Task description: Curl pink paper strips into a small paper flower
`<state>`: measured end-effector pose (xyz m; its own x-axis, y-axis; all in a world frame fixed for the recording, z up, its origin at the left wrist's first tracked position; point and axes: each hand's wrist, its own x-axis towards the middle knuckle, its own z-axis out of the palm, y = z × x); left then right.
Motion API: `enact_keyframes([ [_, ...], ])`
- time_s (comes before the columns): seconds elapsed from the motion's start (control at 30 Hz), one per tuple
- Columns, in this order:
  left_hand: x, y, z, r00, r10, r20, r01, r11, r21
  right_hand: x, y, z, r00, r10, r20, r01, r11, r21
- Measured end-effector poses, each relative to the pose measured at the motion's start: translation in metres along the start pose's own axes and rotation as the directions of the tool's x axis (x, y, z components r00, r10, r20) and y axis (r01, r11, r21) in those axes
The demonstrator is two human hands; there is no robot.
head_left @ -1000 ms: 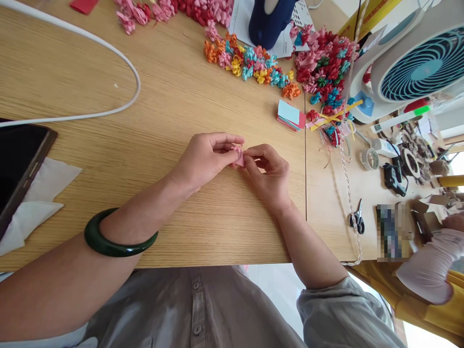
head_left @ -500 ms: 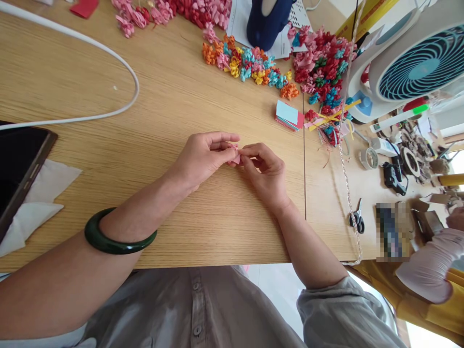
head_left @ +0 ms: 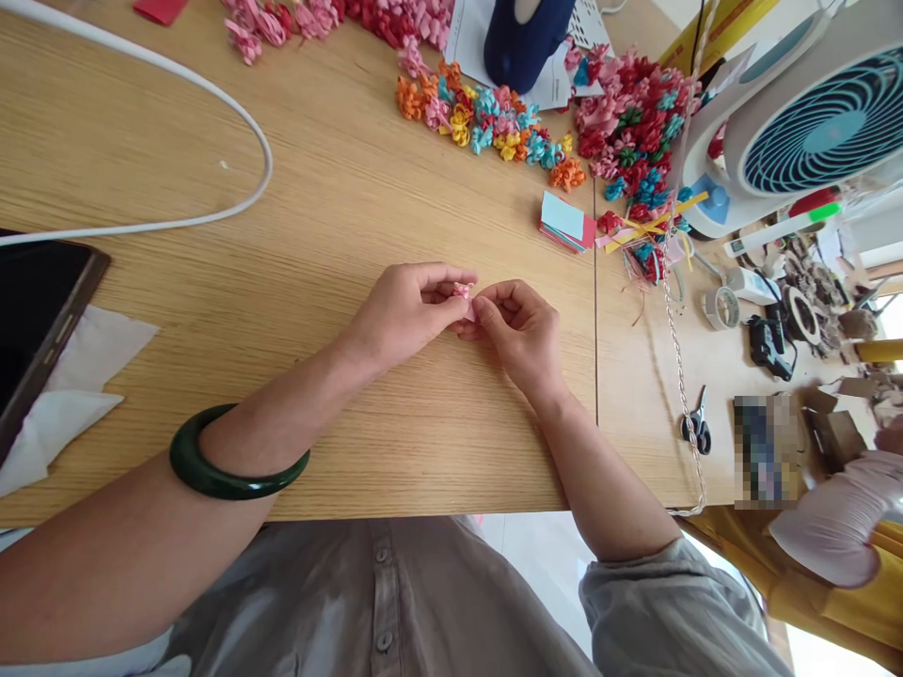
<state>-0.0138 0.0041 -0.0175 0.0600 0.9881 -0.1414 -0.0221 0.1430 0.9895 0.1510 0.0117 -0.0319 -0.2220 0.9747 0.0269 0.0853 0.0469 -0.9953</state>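
Observation:
Between my two hands is a small pink paper flower (head_left: 463, 290), curled at its top and partly hidden by my fingers. My left hand (head_left: 413, 306) pinches it between thumb and fingers. From the other side, the thumb and forefinger of my right hand (head_left: 520, 329) close on its pink paper edge. Both hands are just above the wooden table (head_left: 437, 423). Beyond them lies a row of finished-looking orange, yellow, blue and pink paper flowers (head_left: 486, 118). A stack of coloured paper slips (head_left: 562, 222) lies to the right of that row.
More red and pink flowers (head_left: 613, 122) are heaped near a white fan (head_left: 825, 132). Scissors (head_left: 697, 428) and a tape roll (head_left: 720, 307) lie at right, past a twisted cord (head_left: 673, 329). A white cable (head_left: 261, 160) loops at left above a dark tablet (head_left: 42, 310). Another person's sleeve (head_left: 832, 527) shows at far right.
Both hands have shifted very slightly right, and the fingers have moved around the pink paper flower, so its curled top shows more. The view has tilted a little.

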Motion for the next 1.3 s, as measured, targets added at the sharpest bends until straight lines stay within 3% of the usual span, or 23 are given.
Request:
enact_keyframes([
  [0.2, 0.0, 0.001, 0.0, 0.999, -0.037, 0.023, 0.038, 0.999, -0.028, 0.001, -0.005, 0.001, 0.999, -0.024, 0.024, 0.025, 0.999, -0.036],
  [0.47, 0.0, 0.007, 0.004, 0.994, -0.109, 0.015, 0.109, 0.944, -0.311, -0.005, -0.008, 0.0, 0.965, -0.262, -0.008, 0.248, 0.923, -0.293],
  [0.6, 0.001, 0.007, 0.006, 0.994, -0.109, 0.009, 0.106, 0.944, -0.314, -0.007, -0.006, -0.003, 0.894, -0.445, 0.055, 0.414, 0.773, -0.482],
  [0.73, 0.0, 0.007, 0.006, 0.992, -0.129, 0.012, 0.126, 0.938, -0.323, -0.004, -0.001, -0.009, 0.803, -0.571, 0.168, 0.553, 0.611, -0.567],
  [0.9, 0.0, 0.006, 0.003, 0.992, -0.123, -0.032, 0.107, 0.945, -0.31, 0.001, 0.005, -0.013, 0.748, -0.62, 0.238, 0.634, 0.56, -0.534],
  [1.0, 0.001, 0.005, 0.002, 0.993, -0.115, -0.018, 0.103, 0.941, -0.322, 0.0, 0.004, -0.01, 0.768, -0.608, 0.2, 0.614, 0.611, -0.499],
  [1.07, 0.002, 0.005, 0.001, 0.993, -0.116, -0.017, 0.103, 0.931, -0.35, -0.002, 0.001, -0.007, 0.818, -0.557, 0.14, 0.552, 0.695, -0.46],
  [1.2, 0.002, 0.005, 0.003, 0.989, -0.144, -0.041, 0.117, 0.912, -0.394, -0.003, -0.004, -0.002, 0.945, -0.325, 0.02, 0.316, 0.899, -0.305],
  [1.3, 0.0, 0.004, 0.004, 0.992, -0.111, -0.067, 0.085, 0.946, -0.312, -0.002, -0.005, -0.001, 0.989, -0.148, -0.014, 0.145, 0.98, -0.137],
])
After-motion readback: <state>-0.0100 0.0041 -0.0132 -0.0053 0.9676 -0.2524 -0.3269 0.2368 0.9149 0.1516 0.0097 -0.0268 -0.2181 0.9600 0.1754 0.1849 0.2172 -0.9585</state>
